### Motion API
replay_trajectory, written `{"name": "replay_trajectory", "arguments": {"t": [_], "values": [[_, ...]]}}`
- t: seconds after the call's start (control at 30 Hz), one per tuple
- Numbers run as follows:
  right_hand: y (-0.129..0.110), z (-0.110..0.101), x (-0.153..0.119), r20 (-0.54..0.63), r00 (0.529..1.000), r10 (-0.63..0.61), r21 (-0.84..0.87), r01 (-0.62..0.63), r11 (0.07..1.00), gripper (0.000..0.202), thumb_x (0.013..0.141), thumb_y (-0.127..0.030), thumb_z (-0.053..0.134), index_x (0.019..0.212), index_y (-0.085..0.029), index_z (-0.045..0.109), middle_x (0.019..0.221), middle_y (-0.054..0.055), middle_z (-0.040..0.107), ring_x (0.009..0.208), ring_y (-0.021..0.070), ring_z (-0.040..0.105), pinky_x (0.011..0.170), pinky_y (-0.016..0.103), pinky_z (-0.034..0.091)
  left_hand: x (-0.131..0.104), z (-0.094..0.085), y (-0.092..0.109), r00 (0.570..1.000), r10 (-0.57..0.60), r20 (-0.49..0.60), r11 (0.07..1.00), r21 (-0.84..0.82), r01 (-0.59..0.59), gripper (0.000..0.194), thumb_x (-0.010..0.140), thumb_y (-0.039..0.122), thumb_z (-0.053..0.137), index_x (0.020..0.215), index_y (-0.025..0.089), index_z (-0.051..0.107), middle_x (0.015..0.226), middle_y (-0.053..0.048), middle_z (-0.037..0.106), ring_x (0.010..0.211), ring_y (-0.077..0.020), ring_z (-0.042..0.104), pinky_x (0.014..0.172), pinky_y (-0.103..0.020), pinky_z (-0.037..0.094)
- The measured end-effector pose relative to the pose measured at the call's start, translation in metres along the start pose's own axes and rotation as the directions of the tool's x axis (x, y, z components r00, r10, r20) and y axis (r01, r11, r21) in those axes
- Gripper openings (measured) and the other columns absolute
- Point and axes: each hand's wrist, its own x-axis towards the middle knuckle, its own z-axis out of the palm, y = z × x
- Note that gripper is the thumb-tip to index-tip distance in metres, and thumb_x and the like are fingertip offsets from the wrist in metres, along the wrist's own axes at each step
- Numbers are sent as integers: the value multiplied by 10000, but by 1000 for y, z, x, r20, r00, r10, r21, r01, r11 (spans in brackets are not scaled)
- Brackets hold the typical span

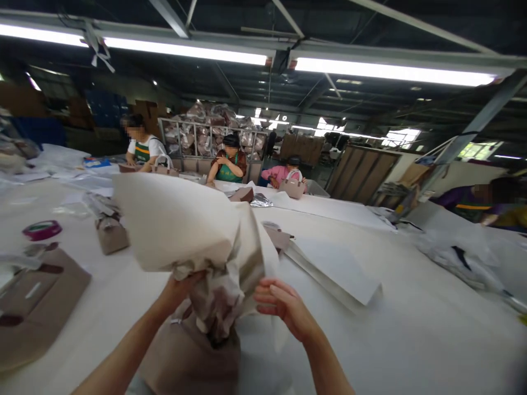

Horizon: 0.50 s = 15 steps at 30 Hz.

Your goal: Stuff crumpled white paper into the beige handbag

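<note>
My left hand [179, 288] grips a big sheet of off-white paper [177, 225] from below, where it is bunched and crumpled. My right hand [282, 304] holds the same paper's right edge, its fingers curled around the crumpled part. The crumpled end of the paper goes down into the open top of a taupe handbag [185, 356] that stands on the white table [411, 329] right in front of me. The upper part of the sheet fans out wide above both hands.
A stack of flat paper sheets [337, 271] lies right of my hands. More taupe bags [39, 302] lie at left, with a pink tape roll [41, 229]. Several people work at the table's far side [228, 162] and one at right [481, 203].
</note>
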Motion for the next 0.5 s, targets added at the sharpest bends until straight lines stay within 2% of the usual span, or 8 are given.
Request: {"name": "replay_trajectory", "arguments": {"t": [0.07, 0.13, 0.23, 0.27, 0.33, 0.4, 0.47, 0.5], "values": [[37, -18, -2, -130, 983, 125, -61, -134, 989, 503, 644, -627, 691, 849, -176, 604, 884, 79, 657, 802, 199, 663, 726, 346, 538, 8, -21, -1, 996, 10, -83, 997, 78, -4, 637, 602, 621, 729, 1053, 172, 695, 1218, -119, 694, 1264, -345, 536, 1171, -463, 313], [79, -25, -3, -203, 941, 269, -126, -298, 946, 591, 525, -669, 736, 758, -145, 592, 829, 150, 639, 710, 258, 659, 621, 402, 530, 10, -40, -6, 992, 2, -126, 979, 204, 24, 604, 600, 642, 713, 984, 175, 715, 1154, -107, 723, 1264, -354, 535, 1179, -470, 292], [122, -17, 5, -262, 914, 310, -150, -356, 923, 903, 508, -764, 706, 1127, -125, 548, 1286, 316, 504, 995, 407, 646, 678, 528, 542, 1, -59, -17, 991, -44, -129, 918, 386, 91, 603, 599, 713, 665, 884, 185, 735, 999, -90, 765, 1162, -365, 613, 1115, -479, 393], [126, -12, 12, -258, 926, 274, -143, -317, 938, 981, 552, -804, 654, 1260, -154, 461, 1424, 302, 396, 1152, 419, 581, 764, 547, 539, -3, -63, -21, 991, -65, -114, 901, 421, 107, 620, 596, 735, 650, 874, 188, 738, 960, -88, 770, 1133, -368, 631, 1085, -478, 430], [120, 0, 35, -221, 964, 147, -131, -179, 975, 992, 658, -860, 499, 1379, -200, 331, 1544, 211, 290, 1376, 346, 399, 972, 499, 482, -12, -67, -25, 992, -117, -56, 872, 473, 130, 635, 601, 753, 633, 874, 192, 746, 900, -87, 772, 1097, -370, 652, 1038, -466, 480], [103, 12, 66, -149, 989, -1, -145, -20, 989, 907, 751, -853, 333, 1377, -197, 363, 1542, 141, 343, 1434, 259, 318, 1091, 398, 400, -17, -67, -23, 984, -180, 20, 850, 507, 145, 605, 617, 735, 635, 872, 200, 754, 847, -82, 770, 1079, -363, 663, 1022, -447, 495], [84, 30, 95, -27, 995, -91, -196, 84, 977, 802, 831, -774, 259, 1320, -176, 474, 1482, 123, 451, 1382, 249, 403, 1106, 388, 393, -17, -65, -15, 968, -238, 78, 838, 520, 164, 564, 627, 697, 650, 886, 208, 761, 822, -73, 769, 1068, -350, 668, 1020, -433, 496], [76, 41, 107, 55, 992, -115, -238, 125, 963, 718, 846, -715, 331, 1258, -168, 549, 1414, 118, 532, 1342, 259, 452, 1117, 398, 384, -15, -63, -9, 960, -265, 95, 835, 520, 179, 555, 618, 678, 666, 895, 207, 764, 820, -71, 769, 1052, -348, 675, 1009, -432, 504]]}}
